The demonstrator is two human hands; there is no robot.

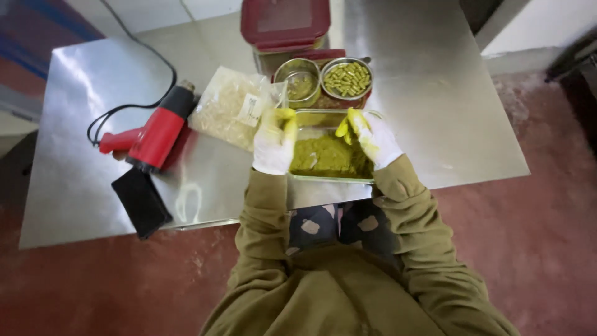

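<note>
Powder (329, 157) half fills the tray (311, 118) at the desk's (435, 112) near edge, left hand (274, 142) fingers grasping its side, right hand (371, 138) fingers curled inside.

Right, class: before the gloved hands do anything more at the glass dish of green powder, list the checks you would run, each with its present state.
1. Both hands gloved: the left hand and right hand wear white gloves with yellow-stained fingertips: ok.
2. The clear rectangular glass dish of olive-green powder sits fully on the steel table: ok, though near its front edge.
3. The round metal bowl of green capsules stands upright behind the dish: ok.
4. The red heat gun lies apart from the dish: ok.
5. Heat gun switched off: cannot tell.
6. Firm grip on the dish: cannot tell.
</note>
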